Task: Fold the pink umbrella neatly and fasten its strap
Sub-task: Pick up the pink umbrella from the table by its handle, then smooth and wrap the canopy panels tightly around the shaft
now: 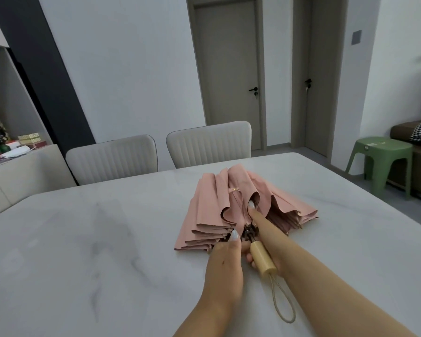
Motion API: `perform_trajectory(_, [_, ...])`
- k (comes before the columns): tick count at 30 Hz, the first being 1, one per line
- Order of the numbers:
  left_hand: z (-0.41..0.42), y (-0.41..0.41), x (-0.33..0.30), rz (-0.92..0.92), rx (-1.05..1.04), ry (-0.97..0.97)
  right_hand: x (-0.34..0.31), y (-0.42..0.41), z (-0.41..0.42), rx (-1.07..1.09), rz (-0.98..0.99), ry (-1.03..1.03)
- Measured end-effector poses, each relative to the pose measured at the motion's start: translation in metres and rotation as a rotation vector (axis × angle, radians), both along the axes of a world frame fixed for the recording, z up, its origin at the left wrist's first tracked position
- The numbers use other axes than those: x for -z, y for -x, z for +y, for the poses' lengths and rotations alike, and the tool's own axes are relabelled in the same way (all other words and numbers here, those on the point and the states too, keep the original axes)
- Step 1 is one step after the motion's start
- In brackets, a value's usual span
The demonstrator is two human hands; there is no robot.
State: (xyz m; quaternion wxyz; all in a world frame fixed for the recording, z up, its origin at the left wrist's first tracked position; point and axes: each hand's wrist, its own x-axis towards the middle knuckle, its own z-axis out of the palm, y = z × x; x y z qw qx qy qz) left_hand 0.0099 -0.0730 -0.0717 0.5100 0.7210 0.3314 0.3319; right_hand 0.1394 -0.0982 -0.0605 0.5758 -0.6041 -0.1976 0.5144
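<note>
Both hands on the collapsed pink umbrella [231, 205]

Left hand [225, 261] grips the ribs; right hand [265, 235], holding the handle [263, 260], should smooth each pleat flat.

arms: bare, no sleeves | hands [225, 257]: bare | nails: long, pale polish

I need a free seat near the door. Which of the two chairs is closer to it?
The right-hand cream padded chair: its back rises just below the grey door, while the other cream chair stands further left.
</note>
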Motion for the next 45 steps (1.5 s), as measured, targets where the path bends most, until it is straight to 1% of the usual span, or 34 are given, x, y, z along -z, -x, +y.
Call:
perform_trajectory(5, [-0.002,0.009,-0.003,-0.111,-0.179,-0.144,0.001,0.000,-0.001,0.046,-0.051,-0.059])
perform_trajectory(9, [0.001,0.022,-0.019,-0.257,-0.233,-0.142,0.000,0.002,-0.009,0.030,-0.162,-0.135])
perform_trajectory(12, [0.005,0.029,-0.050,-0.351,-0.294,-0.134,-0.001,0.007,-0.020,0.010,-0.212,-0.271])
perform_trajectory(15, [0.018,0.033,-0.096,-0.355,-0.312,-0.253,-0.004,0.013,-0.025,-0.003,-0.279,-0.397])
perform_trajectory(18, [0.034,0.032,-0.148,-0.279,-0.280,-0.380,-0.009,0.018,-0.029,-0.023,-0.330,-0.473])
perform_trajectory(22, [0.056,0.019,-0.199,-0.105,-0.229,-0.595,-0.009,0.021,-0.035,-0.011,-0.371,-0.525])
perform_trajectory(26, [0.071,0.000,-0.219,0.025,-0.136,-0.641,-0.008,0.023,-0.035,-0.007,-0.392,-0.554])
perform_trajectory(30, [0.079,-0.014,-0.228,0.258,-0.093,-0.821,-0.013,0.024,-0.037,0.008,-0.433,-0.588])
perform_trajectory(33, [0.084,-0.018,-0.236,0.440,-0.073,-0.797,-0.015,0.024,-0.039,-0.030,-0.430,-0.568])
perform_trajectory(36, [0.088,-0.019,-0.242,0.532,-0.086,-0.725,-0.015,0.022,-0.038,-0.063,-0.383,-0.590])
perform_trajectory(38, [0.090,-0.018,-0.246,0.561,-0.100,-0.689,-0.014,0.021,-0.038,-0.060,-0.368,-0.591])
perform_trajectory(40, [0.092,-0.017,-0.246,0.580,-0.103,-0.678,-0.012,0.021,-0.037,-0.061,-0.396,-0.590])
perform_trajectory(42, [0.094,-0.016,-0.245,0.604,-0.083,-0.626,-0.012,0.022,-0.038,-0.050,-0.418,-0.578])
perform_trajectory(45, [0.095,-0.016,-0.244,0.571,-0.063,-0.580,-0.014,0.024,-0.041,-0.045,-0.427,-0.577])
